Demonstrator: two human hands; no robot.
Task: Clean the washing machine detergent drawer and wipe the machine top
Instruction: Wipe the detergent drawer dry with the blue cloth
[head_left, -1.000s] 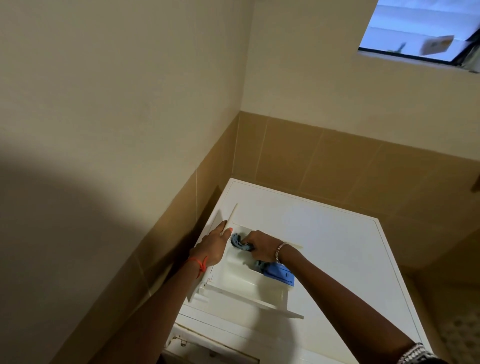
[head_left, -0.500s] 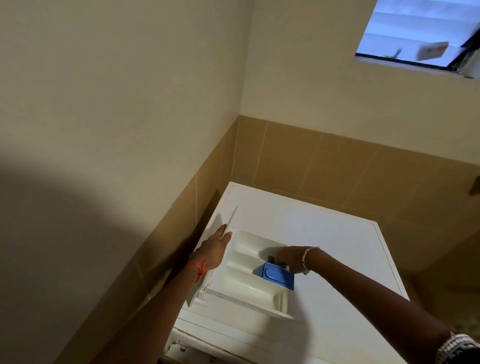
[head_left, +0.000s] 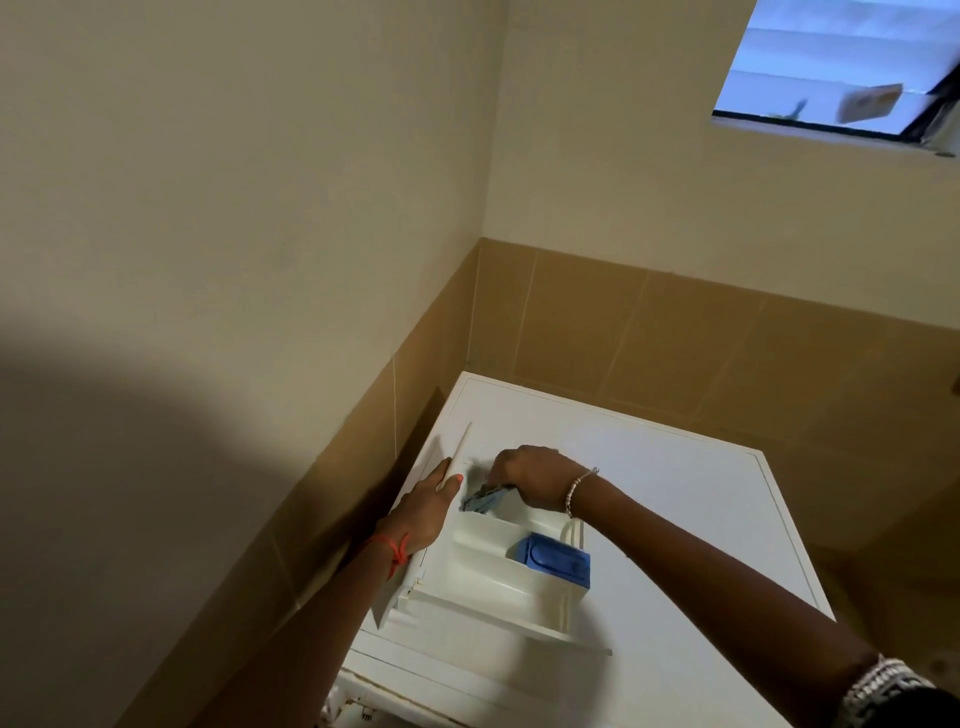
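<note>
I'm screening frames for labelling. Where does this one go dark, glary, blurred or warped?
Head view: a broad soft shadow darkens the left wall; the window is washed-out pale blue; the right hand and its cloth are slightly smeared by motion; the wide lens skews verticals; the drawer and blue insert are evenly lit and fairly sharp.

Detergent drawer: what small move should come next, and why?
Probably pull the blue-grey cloth toward you through the white plastic detergent drawer: the right hand grips it at the drawer's far corner while the left hand presses against the left panel.
</note>
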